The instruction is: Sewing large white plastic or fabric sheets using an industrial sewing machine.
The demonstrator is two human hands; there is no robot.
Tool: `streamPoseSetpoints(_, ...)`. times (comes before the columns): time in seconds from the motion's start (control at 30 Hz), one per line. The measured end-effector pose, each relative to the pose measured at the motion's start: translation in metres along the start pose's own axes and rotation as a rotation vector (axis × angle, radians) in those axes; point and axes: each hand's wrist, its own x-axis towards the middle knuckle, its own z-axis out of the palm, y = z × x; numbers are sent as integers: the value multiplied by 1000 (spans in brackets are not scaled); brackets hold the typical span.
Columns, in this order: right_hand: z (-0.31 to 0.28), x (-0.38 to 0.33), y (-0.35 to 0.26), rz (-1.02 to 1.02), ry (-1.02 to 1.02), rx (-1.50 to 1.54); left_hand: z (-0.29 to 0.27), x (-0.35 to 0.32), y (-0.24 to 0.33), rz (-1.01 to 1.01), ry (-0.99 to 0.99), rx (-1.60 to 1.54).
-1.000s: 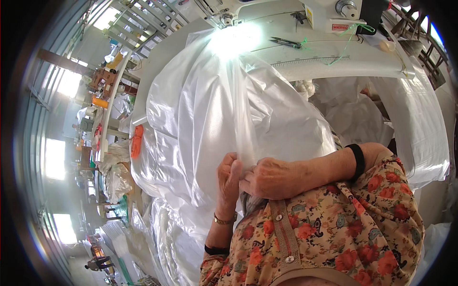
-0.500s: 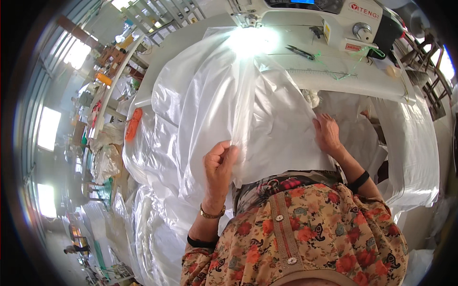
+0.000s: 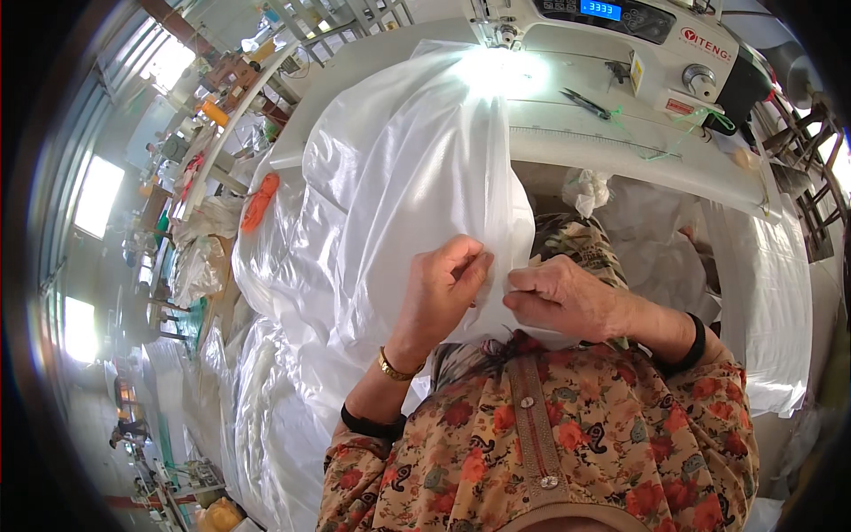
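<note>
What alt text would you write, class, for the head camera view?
Both hands, the left hand and right hand, pinch the near edge of shiny white fabric that runs up to a white sewing machine; small snips lie on its table.

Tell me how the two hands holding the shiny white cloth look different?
The left hand has a gold bracelet at its wrist and a black band further up the arm; the right hand shows only a black band. The left hand reaches up from below with fingers curled; the right hand comes in from the side, lying flatter. Both pinch the same edge of the white cloth, close together.
</note>
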Motion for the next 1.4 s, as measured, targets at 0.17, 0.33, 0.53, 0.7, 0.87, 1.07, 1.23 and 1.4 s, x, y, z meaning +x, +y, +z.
streamPoseSetpoints(0.17, 12, 5, -11, 4, -48, 10, 0, -1, 2, 91, 14, 134)
streamPoseSetpoints(0.33, 24, 4, -10, -112, -83, -130, 3, -1, 6, 109, 12, 162)
streamPoseSetpoints(0.53, 34, 21, -6, -310, -217, -429, -14, -4, -3, 5, -44, -11)
streamPoseSetpoints(0.7, 20, 27, 54, -116, 349, 438, -47, 3, 1, 72, 11, 209)
streamPoseSetpoints(0.87, 83, 68, 163, 343, 616, 10, -82, 13, 43, 226, 106, 550)
streamPoseSetpoints(1.07, 96, 212, 132, 43, 189, 179, -55, 33, 106, 332, -220, 664)
streamPoseSetpoints(1.23, 129, 167, 176, -37, 459, 282, -44, 18, 51, 473, -384, 793)
streamPoseSetpoints(1.4, 170, 147, 208, -85, 668, 372, -14, -1, 11, 413, -329, 777)
